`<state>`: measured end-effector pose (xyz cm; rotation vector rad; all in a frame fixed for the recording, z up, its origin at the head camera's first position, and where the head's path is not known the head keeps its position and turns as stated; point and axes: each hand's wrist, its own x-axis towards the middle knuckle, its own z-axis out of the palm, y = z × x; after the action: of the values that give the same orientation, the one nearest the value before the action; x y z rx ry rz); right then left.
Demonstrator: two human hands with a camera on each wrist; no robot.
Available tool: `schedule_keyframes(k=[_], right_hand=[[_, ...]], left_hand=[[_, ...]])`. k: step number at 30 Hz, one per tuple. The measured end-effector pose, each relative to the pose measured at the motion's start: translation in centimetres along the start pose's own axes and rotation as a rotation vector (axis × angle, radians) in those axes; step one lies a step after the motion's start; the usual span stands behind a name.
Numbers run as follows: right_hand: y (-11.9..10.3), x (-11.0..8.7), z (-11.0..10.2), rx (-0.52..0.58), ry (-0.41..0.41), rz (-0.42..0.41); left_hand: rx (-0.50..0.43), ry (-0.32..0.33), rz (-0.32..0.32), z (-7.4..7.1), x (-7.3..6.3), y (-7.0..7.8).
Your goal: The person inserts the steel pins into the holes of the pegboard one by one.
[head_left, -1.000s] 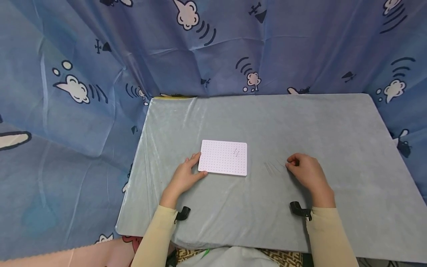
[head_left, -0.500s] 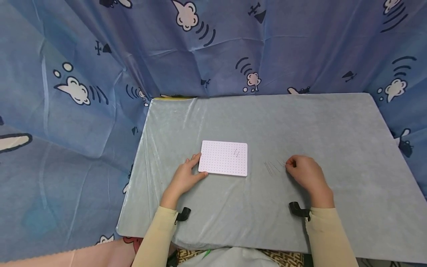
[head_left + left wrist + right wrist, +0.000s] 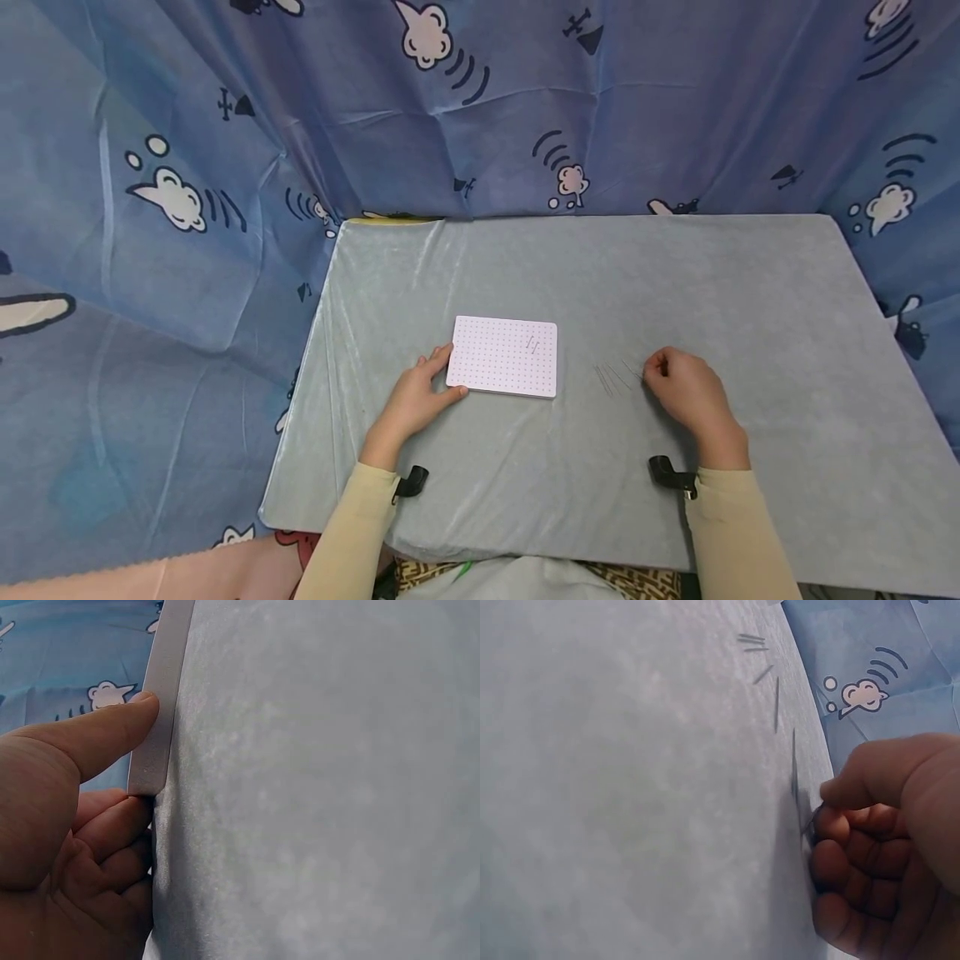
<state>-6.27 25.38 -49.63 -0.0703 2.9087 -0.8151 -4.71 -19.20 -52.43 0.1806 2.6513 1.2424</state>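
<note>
A white board dotted with rows of small holes [image 3: 501,367] lies flat on the cloth. My left hand [image 3: 412,397] holds it by its near left corner, the thumb [image 3: 124,731] along the side edge and the fingers round the corner. Several thin dark pins stand in the board's upper right part. To its right, several loose thin needle-like pins [image 3: 777,705] lie fanned out on the cloth. Beside the rightmost of these, my right hand [image 3: 688,392] is low over the cloth. Its thumb and index finger pinch one thin dark pin [image 3: 810,820], mostly hidden by the fingertips.
A pale grey cloth [image 3: 570,475] covers the table. Blue patterned curtains [image 3: 510,133] hang along the back and the left side. Black camera mounts sit at both wrists [image 3: 411,482]. The person's lap is at the near edge.
My right fingers have drawn closer together around the pin beside the loose ones. The left hand and the board have stayed in place.
</note>
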Motion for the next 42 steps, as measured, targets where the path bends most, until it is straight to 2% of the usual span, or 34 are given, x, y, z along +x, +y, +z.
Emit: schedule_keyframes(k=[11,18,23,31,42], right_hand=[[-0.1,0.1,0.3,0.058,0.132,0.022],[-1.8,0.5,0.2,0.127,0.218,-0.020],[-3.1,1.2,0.9,0.222,0.280,-0.045],[-5.1,2.0,2.7,0.306,0.284,-0.130],[-8.4,2.5,4.5,0.315,0.270,-0.261]], left_hand=[[-0.005,-0.010,-0.007,0.1,0.1,-0.1],[-0.007,-0.009,-0.008,-0.2,0.2,-0.1],[0.002,-0.009,-0.004,-0.2,0.3,-0.3],[0.000,-0.002,-0.001,0.0,0.3,-0.5],[-0.003,-0.005,-0.005,-0.2,0.2,-0.4]])
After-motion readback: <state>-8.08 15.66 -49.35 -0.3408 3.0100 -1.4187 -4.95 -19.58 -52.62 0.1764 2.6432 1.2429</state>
